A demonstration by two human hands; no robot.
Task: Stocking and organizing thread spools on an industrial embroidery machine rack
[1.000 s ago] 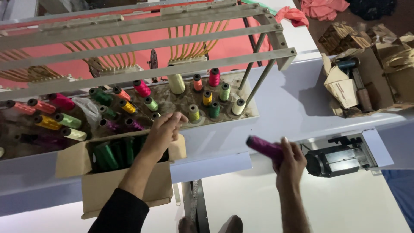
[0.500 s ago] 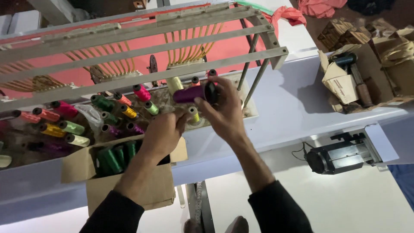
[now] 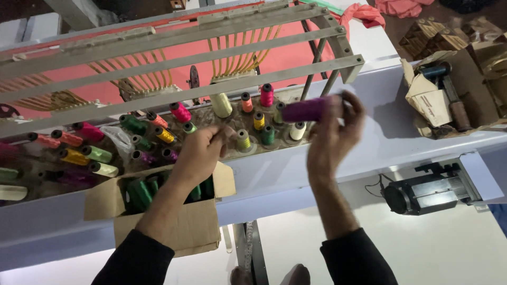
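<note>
My right hand (image 3: pixel 332 134) grips a purple thread spool (image 3: pixel 305 110) and holds it sideways above the right end of a spool tray (image 3: pixel 211 132). The tray carries several upright spools in pink, green, yellow, orange and cream. My left hand (image 3: pixel 199 153) rests at the tray's front edge, fingers pinched near a yellow-green spool (image 3: pixel 243 140); what it holds cannot be made out. Both arms wear black sleeves.
A metal thread rack (image 3: pixel 174 58) spans above the tray, with orange fabric behind. An open cardboard box (image 3: pixel 163 211) of green spools hangs below my left hand. A black motor (image 3: pixel 428 192) sits lower right. More cardboard boxes (image 3: pixel 449 89) stand at the right.
My right hand brought the purple spool up from low on the right to the tray, then shifted it right. My left hand stayed at the tray's front edge.
</note>
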